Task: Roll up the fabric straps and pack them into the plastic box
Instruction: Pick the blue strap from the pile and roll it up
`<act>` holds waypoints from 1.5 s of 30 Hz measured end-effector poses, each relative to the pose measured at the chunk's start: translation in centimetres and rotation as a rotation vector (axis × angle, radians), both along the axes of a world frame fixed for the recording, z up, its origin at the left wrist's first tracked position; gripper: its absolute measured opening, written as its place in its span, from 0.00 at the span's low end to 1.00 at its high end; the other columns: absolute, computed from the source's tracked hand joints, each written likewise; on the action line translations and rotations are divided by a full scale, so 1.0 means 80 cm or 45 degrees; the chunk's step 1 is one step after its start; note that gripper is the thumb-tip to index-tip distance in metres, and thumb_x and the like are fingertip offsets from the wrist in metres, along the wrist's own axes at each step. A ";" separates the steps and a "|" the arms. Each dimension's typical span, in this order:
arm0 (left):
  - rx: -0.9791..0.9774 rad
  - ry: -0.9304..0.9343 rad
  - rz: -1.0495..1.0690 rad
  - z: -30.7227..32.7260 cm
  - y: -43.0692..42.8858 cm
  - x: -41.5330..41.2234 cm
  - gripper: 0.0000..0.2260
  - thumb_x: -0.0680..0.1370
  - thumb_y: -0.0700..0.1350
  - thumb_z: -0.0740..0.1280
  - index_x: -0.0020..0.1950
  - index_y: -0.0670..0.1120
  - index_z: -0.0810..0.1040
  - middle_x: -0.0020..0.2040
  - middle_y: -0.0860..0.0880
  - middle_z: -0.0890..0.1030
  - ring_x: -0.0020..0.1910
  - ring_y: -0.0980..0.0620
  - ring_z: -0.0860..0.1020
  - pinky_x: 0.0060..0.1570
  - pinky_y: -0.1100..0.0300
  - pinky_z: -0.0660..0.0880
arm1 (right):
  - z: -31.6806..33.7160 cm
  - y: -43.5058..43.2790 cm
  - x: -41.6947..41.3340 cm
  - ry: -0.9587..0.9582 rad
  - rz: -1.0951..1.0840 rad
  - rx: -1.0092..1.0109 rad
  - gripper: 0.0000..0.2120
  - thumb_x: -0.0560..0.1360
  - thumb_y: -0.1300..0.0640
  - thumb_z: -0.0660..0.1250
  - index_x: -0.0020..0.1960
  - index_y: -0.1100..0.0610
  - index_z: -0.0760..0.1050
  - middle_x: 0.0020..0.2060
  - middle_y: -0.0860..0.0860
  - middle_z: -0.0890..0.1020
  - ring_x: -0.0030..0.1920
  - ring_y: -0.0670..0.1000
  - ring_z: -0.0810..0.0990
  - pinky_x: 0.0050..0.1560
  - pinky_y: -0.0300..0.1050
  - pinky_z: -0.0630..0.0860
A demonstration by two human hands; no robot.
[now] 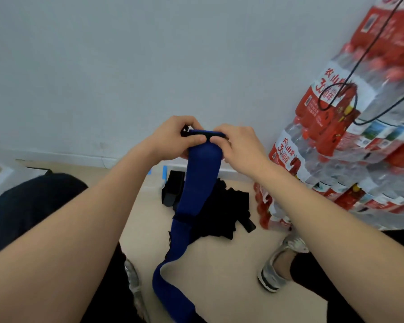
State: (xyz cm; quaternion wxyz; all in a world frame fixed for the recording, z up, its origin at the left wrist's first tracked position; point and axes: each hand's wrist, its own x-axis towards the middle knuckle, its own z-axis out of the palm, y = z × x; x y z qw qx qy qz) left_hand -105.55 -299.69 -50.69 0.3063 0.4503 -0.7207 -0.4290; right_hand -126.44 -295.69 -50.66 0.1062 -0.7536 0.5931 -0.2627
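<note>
Head view: left hand [173, 136] & right hand [240, 145] both clamped on top end of blue fabric strap [196, 187], held up in front of wall. Strap hangs down to floor [219, 271] btwn shoes. Black strap pile [222, 213] behind it; bottled-water packs [350, 145] crowd right edge.

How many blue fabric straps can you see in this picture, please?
1. The long blue fabric strap is held at its top end by the left hand and the right hand, and trails down to the floor. The black fabric pile may hide others.
</note>
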 end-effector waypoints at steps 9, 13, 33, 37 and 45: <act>0.226 0.250 -0.143 0.034 -0.026 -0.031 0.07 0.84 0.43 0.72 0.59 0.50 0.89 0.54 0.44 0.89 0.50 0.48 0.88 0.46 0.54 0.86 | 0.035 -0.012 -0.022 -0.148 -0.139 -0.057 0.06 0.82 0.57 0.69 0.52 0.51 0.72 0.36 0.57 0.82 0.37 0.59 0.82 0.42 0.59 0.81; 0.329 0.324 -0.139 0.038 -0.030 -0.023 0.12 0.86 0.50 0.69 0.58 0.46 0.90 0.53 0.41 0.89 0.52 0.44 0.89 0.50 0.51 0.87 | 0.033 -0.014 -0.017 -0.161 -0.090 -0.065 0.07 0.80 0.58 0.72 0.49 0.51 0.74 0.37 0.53 0.83 0.40 0.58 0.80 0.45 0.56 0.81; 0.057 -0.266 0.074 0.065 -0.082 -0.023 0.04 0.84 0.39 0.71 0.53 0.45 0.77 0.45 0.37 0.86 0.40 0.43 0.88 0.39 0.48 0.87 | 0.092 -0.138 -0.013 -0.083 0.149 0.603 0.10 0.74 0.60 0.82 0.50 0.55 0.83 0.42 0.57 0.89 0.35 0.54 0.90 0.44 0.49 0.88; 0.099 -0.179 0.105 0.064 -0.077 -0.014 0.03 0.84 0.37 0.70 0.53 0.44 0.78 0.48 0.36 0.86 0.43 0.41 0.88 0.41 0.47 0.87 | 0.089 -0.130 -0.021 -0.236 0.248 0.643 0.06 0.80 0.62 0.73 0.54 0.53 0.84 0.43 0.52 0.90 0.39 0.53 0.91 0.47 0.47 0.86; 0.324 0.233 0.105 0.072 -0.078 -0.018 0.10 0.86 0.49 0.70 0.51 0.43 0.78 0.53 0.37 0.88 0.50 0.44 0.88 0.49 0.51 0.87 | 0.066 -0.115 -0.021 -0.324 0.137 0.121 0.09 0.75 0.64 0.74 0.48 0.50 0.82 0.40 0.48 0.89 0.32 0.51 0.88 0.40 0.53 0.86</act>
